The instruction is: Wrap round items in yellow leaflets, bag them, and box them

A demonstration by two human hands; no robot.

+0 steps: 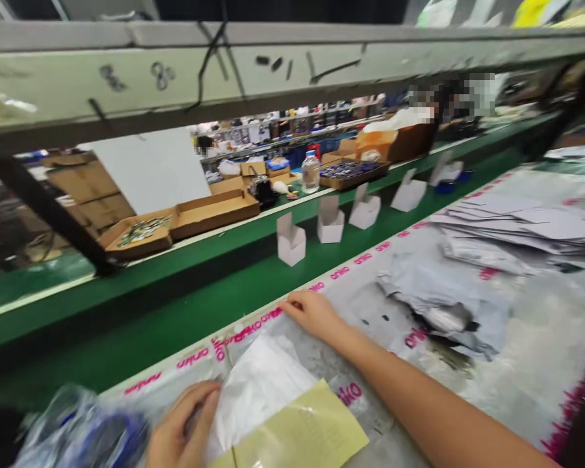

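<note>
My right hand (312, 313) rests at the far edge of the work surface, its fingers curled down onto a grey plastic sheet printed with pink lettering (253, 326). My left hand (185, 426) lies near the bottom edge, fingers pressed on the edge of a white plastic bag (260, 383). A yellow sheet of paper (299, 432) lies on that bag between my forearms. What the fingers of either hand grip is blurred by motion.
A green conveyor belt (214, 305) carries several small open white boxes (291, 242). Beyond it stand cardboard trays (209, 211) and a clear bottle (311, 172). Stacked grey mailer bags (526, 224) lie at the right. A bluish plastic bundle (78, 432) sits at the lower left.
</note>
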